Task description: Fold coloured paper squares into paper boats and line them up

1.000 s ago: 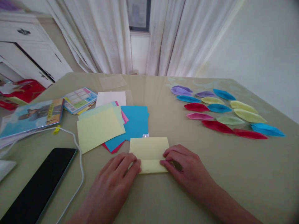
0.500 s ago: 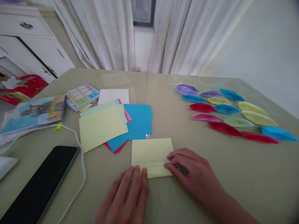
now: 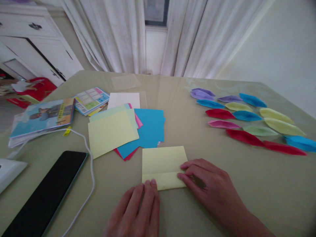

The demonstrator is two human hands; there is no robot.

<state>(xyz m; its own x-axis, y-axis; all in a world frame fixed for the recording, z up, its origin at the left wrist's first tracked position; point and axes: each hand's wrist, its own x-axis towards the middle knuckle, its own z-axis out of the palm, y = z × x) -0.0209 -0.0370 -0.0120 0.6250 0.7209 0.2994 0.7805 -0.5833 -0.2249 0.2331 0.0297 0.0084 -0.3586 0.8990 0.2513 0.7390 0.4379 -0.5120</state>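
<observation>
A pale yellow sheet of paper [image 3: 163,160] lies on the table in front of me, with a horizontal crease across it and its lower strip folded along the near edge. My left hand [image 3: 138,207] rests flat, fingers stretched out, their tips touching the sheet's lower left edge. At the right edge, my right hand [image 3: 209,187] has thumb and fingers bent together on the paper, pinching it. Just beyond the sheet is a loose pile of coloured paper, with a yellow sheet [image 3: 112,131] on top and a blue sheet [image 3: 151,128] partly under it.
Several folded paper pieces, such as a red one [image 3: 244,137], lie in rows at the right. On the left are a black phone [image 3: 49,191], a white cable [image 3: 92,171], a picture book [image 3: 44,115] and a colourful card packet [image 3: 92,100]. Curtains [image 3: 111,36] hang behind the table.
The whole view has shifted slightly, moving the scene to the right. My left fingertips have slid a little toward me on the sheet. My right hand keeps its place at the right edge.
</observation>
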